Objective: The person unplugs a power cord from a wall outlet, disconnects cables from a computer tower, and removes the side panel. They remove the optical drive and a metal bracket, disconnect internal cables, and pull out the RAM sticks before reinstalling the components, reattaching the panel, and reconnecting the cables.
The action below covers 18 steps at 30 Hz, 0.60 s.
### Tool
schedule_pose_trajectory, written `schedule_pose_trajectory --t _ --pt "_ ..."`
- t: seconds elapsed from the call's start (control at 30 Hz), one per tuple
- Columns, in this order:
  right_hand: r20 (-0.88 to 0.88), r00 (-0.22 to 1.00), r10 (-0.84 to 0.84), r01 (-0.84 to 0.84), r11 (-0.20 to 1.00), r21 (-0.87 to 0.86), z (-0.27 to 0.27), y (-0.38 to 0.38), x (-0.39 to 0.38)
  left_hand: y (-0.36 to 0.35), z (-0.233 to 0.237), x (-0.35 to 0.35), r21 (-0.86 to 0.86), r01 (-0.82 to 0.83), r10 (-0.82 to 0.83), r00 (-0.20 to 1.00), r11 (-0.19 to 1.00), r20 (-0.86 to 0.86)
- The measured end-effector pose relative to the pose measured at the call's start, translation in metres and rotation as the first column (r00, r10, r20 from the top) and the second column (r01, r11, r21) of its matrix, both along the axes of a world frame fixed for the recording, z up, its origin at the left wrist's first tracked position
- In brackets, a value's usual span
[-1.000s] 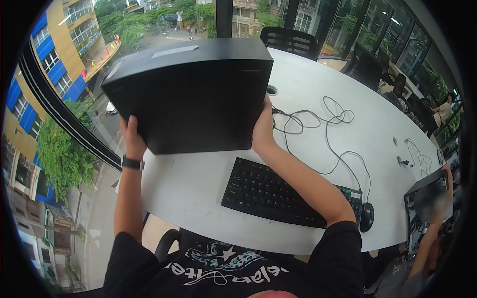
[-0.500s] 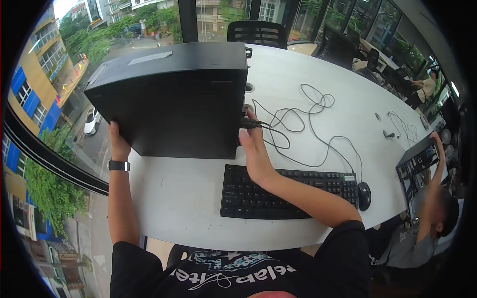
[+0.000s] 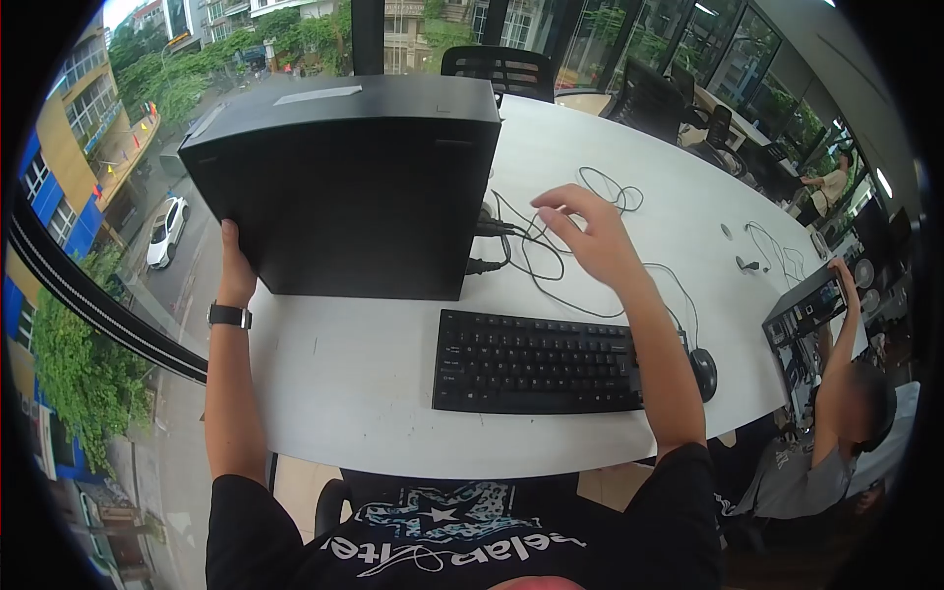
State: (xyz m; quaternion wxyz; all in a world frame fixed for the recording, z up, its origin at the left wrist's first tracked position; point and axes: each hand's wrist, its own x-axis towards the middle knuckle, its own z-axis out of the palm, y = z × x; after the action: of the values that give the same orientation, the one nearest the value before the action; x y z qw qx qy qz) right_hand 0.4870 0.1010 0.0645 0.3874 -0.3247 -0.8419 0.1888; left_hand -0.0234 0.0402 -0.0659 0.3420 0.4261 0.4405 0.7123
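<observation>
With the black computer case (image 3: 339, 206) upright at the surface's (image 3: 364, 423) left end, steadied by a left hand (image 3: 234, 270) whose hidden fingers leave its grip uncertain, the empty, loosely spread right hand (image 3: 595, 236) could snag the nearby cables (image 3: 561, 264) and tug the plugs (image 3: 484, 265) loose.

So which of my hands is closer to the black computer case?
Your left: the left hand is against the black computer case, at its lower left edge. The right hand is apart from it, raised off its right side.
</observation>
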Motion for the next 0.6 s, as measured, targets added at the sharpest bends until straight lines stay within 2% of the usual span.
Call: schedule_pose_trajectory --t 0.03,0.07,0.13,0.17,0.2,0.27,0.3,0.33,0.37,0.43,0.47,0.5,0.53,0.6 --pt "0.035 0.999 -0.007 0.012 0.992 -0.124 0.001 0.010 0.000 0.002 -0.001 -0.002 0.013 0.018 -0.018 1.000 1.000 0.020" --pt "0.032 0.999 -0.012 0.015 0.992 -0.125 -0.001 0.019 -0.001 0.003 -0.002 -0.005 0.011 0.022 -0.022 1.000 1.000 0.017" --pt "0.080 0.966 0.244 -0.201 0.913 -0.355 -0.007 0.031 -0.006 0.002 -0.006 -0.009 0.022 0.024 -0.024 0.999 0.999 0.022" --pt "0.138 0.960 0.243 -0.151 0.867 -0.476 -0.007 0.037 -0.007 0.001 -0.008 -0.011 0.018 0.023 -0.023 0.999 1.000 0.025" --pt "0.138 0.960 0.244 -0.151 0.864 -0.480 -0.008 0.039 -0.005 0.001 -0.009 -0.013 0.024 0.025 -0.026 0.999 0.999 0.033" --pt "0.083 0.936 0.342 -0.296 0.891 -0.344 -0.008 0.041 0.000 -0.001 -0.009 -0.012 0.026 0.030 -0.031 0.999 0.999 0.035" --pt "0.077 0.937 0.340 -0.295 0.893 -0.340 -0.004 0.042 0.004 -0.003 -0.008 -0.010 0.043 0.010 -0.012 0.998 0.999 0.055" --pt "0.173 0.927 0.334 -0.300 0.934 -0.194 0.000 0.043 0.012 -0.003 -0.008 -0.008 0.058 -0.007 0.003 0.997 0.998 0.074" --pt "0.266 0.913 0.309 -0.308 0.950 -0.046 0.004 0.044 0.023 -0.002 -0.017 -0.019 0.067 0.012 -0.020 0.993 0.998 0.113" --pt "0.207 0.963 0.171 -0.182 0.983 0.036 0.002 0.073 0.081 0.000 -0.016 -0.016 0.097 -0.006 -0.003 0.995 0.995 0.097" --pt "0.114 0.993 -0.039 0.043 0.998 -0.034 0.002 0.081 0.109 0.000 -0.016 -0.015 0.132 -0.039 0.027 0.995 0.991 0.094" --pt "0.080 0.986 -0.148 0.153 0.986 -0.069 -0.003 0.105 0.147 0.000 -0.018 -0.013 0.110 -0.074 0.057 0.987 0.991 0.152" --pt "0.123 0.957 -0.262 0.271 0.960 -0.066 0.000 0.124 0.179 0.000 -0.022 -0.015 0.099 -0.061 0.045 0.987 0.993 0.156" --pt "0.115 0.906 -0.407 0.405 0.913 0.044 0.007 0.170 0.234 0.004 -0.027 -0.024 0.144 -0.097 0.070 0.981 0.985 0.179"
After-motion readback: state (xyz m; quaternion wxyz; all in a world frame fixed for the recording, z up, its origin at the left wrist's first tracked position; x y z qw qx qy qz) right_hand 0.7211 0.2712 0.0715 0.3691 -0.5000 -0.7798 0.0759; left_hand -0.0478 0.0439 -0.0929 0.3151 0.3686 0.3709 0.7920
